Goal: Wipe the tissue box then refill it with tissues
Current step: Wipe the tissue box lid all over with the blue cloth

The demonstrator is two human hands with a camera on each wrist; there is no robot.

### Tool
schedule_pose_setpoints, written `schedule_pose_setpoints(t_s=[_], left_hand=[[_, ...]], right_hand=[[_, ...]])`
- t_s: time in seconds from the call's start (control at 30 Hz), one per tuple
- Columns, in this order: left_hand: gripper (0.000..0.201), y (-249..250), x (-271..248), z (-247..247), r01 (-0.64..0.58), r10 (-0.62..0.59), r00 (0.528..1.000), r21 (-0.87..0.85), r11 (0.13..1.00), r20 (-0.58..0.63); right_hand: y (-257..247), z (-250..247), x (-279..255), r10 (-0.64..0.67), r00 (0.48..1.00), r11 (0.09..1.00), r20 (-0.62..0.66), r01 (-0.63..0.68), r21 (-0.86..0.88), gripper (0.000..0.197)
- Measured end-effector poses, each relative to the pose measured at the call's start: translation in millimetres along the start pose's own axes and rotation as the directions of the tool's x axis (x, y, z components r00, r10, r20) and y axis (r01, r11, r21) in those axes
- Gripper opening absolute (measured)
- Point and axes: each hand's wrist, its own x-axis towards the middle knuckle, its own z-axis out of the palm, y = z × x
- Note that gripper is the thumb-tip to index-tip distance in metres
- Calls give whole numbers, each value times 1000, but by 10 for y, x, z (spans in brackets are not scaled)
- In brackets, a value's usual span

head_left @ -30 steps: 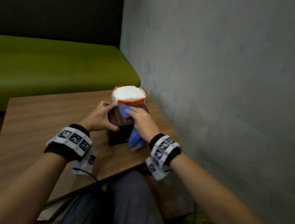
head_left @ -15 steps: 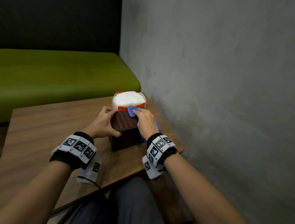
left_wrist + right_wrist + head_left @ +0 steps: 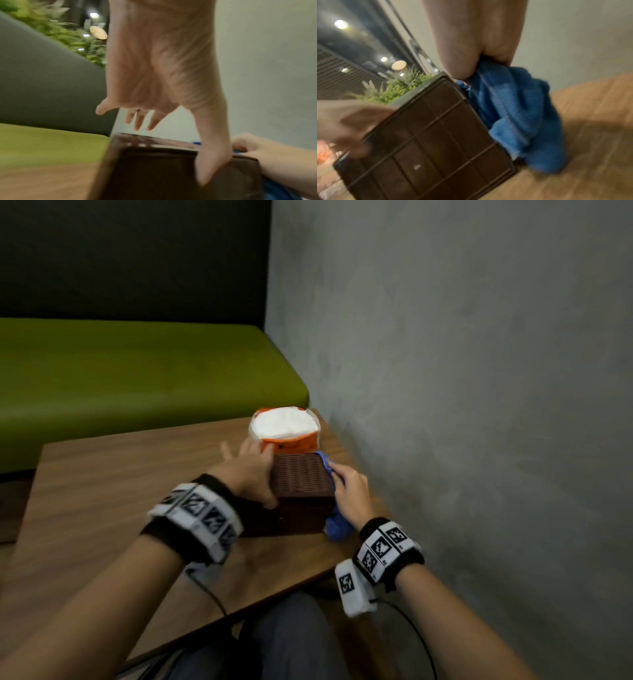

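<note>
Wooden bench (image 3: 102, 508) by grey wall. Brown tissue box (image 3: 299, 477) near bench's right edge, between both hands, lying tipped with gridded base toward the person. Tissue pack (image 3: 286, 428), orange and white, just behind box; left hand nearer it. Left hand (image 3: 251, 474) fingers spread, thumb braced on box, gripping nothing. Right hand (image 3: 351, 496) clutches blue cloth (image 3: 337, 525) against box's right face. No legible writing.
</note>
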Motion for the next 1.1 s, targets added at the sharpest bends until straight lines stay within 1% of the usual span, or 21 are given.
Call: schedule_pose_setpoints(t_s=[0.07, 0.13, 0.2, 0.27, 0.33, 0.4, 0.43, 0.47, 0.53, 0.6, 0.67, 0.7, 0.73, 0.8, 0.83, 0.87, 0.9, 0.93, 1.0, 1.03, 1.1], left_hand=[[117, 244, 110, 26, -37, 36, 999, 18, 999, 32], [120, 380, 179, 97, -65, 64, 997, 23, 998, 39], [119, 397, 181, 127, -74, 74, 997, 11, 997, -10], [117, 364, 127, 79, -99, 89, 988, -80, 992, -125], [115, 300, 61, 3, -181, 103, 946, -238, 954, -307], [116, 212, 27, -14, -335, 134, 863, -353, 874, -486], [114, 178, 26, 9, -405, 156, 827, -380, 832, -540], [113, 160, 29, 49, -455, 167, 802, -406, 792, -573], [109, 145, 40, 203, -503, 141, 779, -476, 721, -610], [102, 132, 10, 360, -515, 72, 761, -534, 671, -644], [100, 94, -42, 490, -509, 13, 747, -559, 654, -665], [103, 67, -54, 518, -502, 1, 744, -558, 661, -668], [106, 43, -48, 523, -493, 2, 745, -548, 676, -668], [113, 32, -23, 494, -468, 18, 766, -538, 701, -643], [114, 43, -14, 474, -456, 22, 780, -543, 705, -626], [115, 54, -8, 458, -447, 20, 788, -550, 705, -615], [115, 57, -15, 448, -438, 9, 793, -560, 703, -609], [114, 42, -16, 449, -434, -6, 793, -573, 695, -609], [113, -26, -32, 454, -442, -6, 791, -578, 686, -612], [115, -56, -45, 456, -448, 15, 792, -565, 693, -610], [122, -99, -76, 441, -429, 52, 818, -549, 717, -572]], right_hand=[[-33, 29, -39, -21, 1000, 1000, 12, 21, 15, 28], [-45, 20, -50, -28, 1000, 999, 12, 27, 16, 28], [-35, 2, -96, -34, 999, 999, 3, 34, 39, 27], [-38, -56, -123, -32, 999, 998, -8, 32, 54, 29], [-75, -174, -63, -13, 997, 997, -80, 19, 76, 31], [-159, -314, 65, -39, 978, 994, -206, 60, 95, 30], [-230, -371, 128, -79, 970, 993, -228, 98, 73, 30], [-320, -404, 174, -128, 969, 990, -211, 139, 37, 31], [-542, -353, 179, -248, 963, 969, -108, 244, -49, 36], [-706, -179, 46, -362, 932, 923, 0, 358, -142, 43], [-709, -66, -147, -438, 897, 879, 67, 443, -180, 48], [-647, -78, -176, -452, 889, 871, 71, 457, -180, 49], [-570, -127, -150, -438, 897, 879, 50, 440, -187, 49], [-419, -236, 31, -302, 951, 940, -61, 287, -188, 44], [-407, -273, 120, -229, 969, 962, -98, 209, -176, 42], [-460, -267, 165, -202, 974, 968, -101, 183, -172, 41], [-570, -209, 144, -241, 968, 957, -65, 227, -179, 42], [-668, -120, 76, -314, 949, 931, -7, 307, -200, 44], [-707, 0, -77, -459, 886, 854, 69, 461, -243, 49], [-653, -29, -94, -483, 872, 840, 74, 486, -240, 49], [-497, -146, -6, -405, 914, 895, -4, 396, -203, 46]])
